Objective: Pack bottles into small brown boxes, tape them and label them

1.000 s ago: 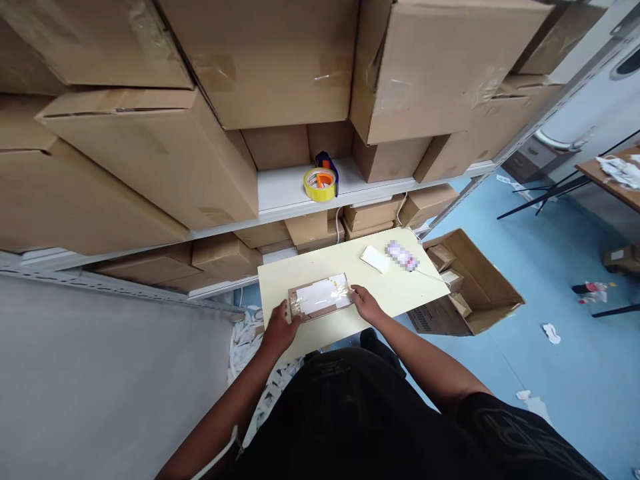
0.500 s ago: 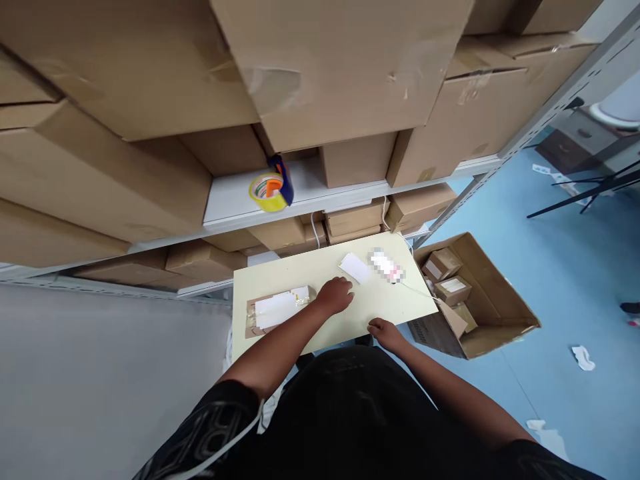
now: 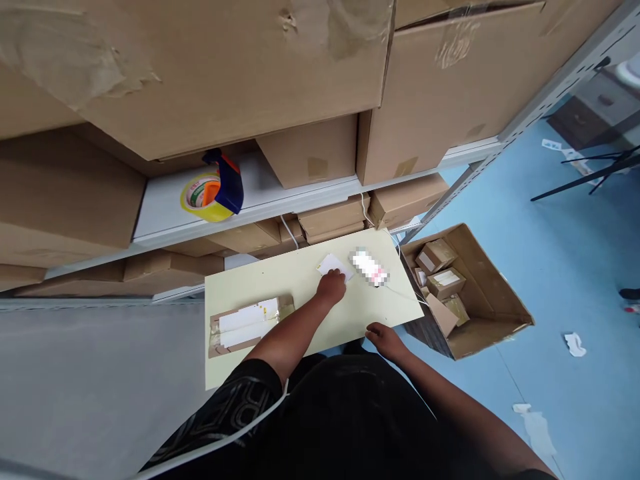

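Note:
My left hand point(image 3: 331, 288) reaches across the pale yellow table point(image 3: 280, 277) and its fingers rest on a small white card point(image 3: 332, 265); whether they grip it is hidden. A blurred white and pink object point(image 3: 369, 267) lies just right of the card. A flat brown package point(image 3: 247, 323) with white labels and clear tape lies on the table's left part, untouched. My right hand point(image 3: 386, 339) sits at the table's near edge, fingers curled, nothing visible in it.
A yellow tape roll in a blue and orange dispenser point(image 3: 213, 193) stands on the white shelf point(image 3: 270, 193) among stacked cardboard boxes point(image 3: 235, 73). An open carton point(image 3: 463, 293) holding small boxes lies on the blue floor at the right. Paper scraps point(image 3: 574, 344) dot the floor.
Both hands let go of the flat package. My left hand moved right across the table to the white card; my right hand drew back to the table's near edge. The view shifted.

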Motion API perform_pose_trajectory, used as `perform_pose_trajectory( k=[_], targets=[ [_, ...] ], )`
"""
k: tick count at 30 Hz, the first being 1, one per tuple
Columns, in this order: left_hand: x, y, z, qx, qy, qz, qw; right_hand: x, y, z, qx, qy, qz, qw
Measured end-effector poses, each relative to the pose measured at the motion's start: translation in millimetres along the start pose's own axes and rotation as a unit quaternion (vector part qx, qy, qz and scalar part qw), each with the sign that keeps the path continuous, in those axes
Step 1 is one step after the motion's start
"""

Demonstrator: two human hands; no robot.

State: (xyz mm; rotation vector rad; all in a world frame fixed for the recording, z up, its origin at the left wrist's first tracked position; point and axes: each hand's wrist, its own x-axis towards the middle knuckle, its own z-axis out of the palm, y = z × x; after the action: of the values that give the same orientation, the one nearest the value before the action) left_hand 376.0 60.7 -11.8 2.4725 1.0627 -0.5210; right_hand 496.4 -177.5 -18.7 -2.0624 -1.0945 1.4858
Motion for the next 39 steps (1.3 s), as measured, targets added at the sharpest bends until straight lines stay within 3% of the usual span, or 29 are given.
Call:
perform_pose_trajectory(
  k=[9,15,19,24,27,30,39],
  targets=[
    [3.8,-9.3,-6.3,-0.062,-0.01,-0.043,0.997,21.4,-13.1,-10.5,0.007,-0.004,0.002,1.0],
    [-2.5,-26.0,-29.7,-0.113,0.03,-0.077,0.99,33.4,-37.0,-15.1,-0.016,0.001,-0.014,1.0],
    [-8.3,-48.5,-56.4,-0.148,0.085,-0.142,0.975,56.0,-66.5,-17.8,-0.095,0.053,-0.083,0.991],
    [-9.3,-78.1,-80.5,-0.177,0.109,-0.216,0.954,115.1,-122.9,-9.6,-0.166,0.097,-0.156,0.969],
    [-8.4,-86.9,-82.9,-0.211,0.097,-0.237,0.943,151.4,-148.4,0.1,-0.199,0.082,-0.128,0.968],
    [-7.3,-90.5,-79.3,-0.244,0.088,-0.234,0.937,173.4,-157.0,9.9,-0.224,0.071,-0.092,0.968],
    [-8.1,-117.1,-69.8,-0.215,0.077,-0.28,0.932,181.6,-151.4,24.3,-0.289,0.097,-0.08,0.949]
  ],
)
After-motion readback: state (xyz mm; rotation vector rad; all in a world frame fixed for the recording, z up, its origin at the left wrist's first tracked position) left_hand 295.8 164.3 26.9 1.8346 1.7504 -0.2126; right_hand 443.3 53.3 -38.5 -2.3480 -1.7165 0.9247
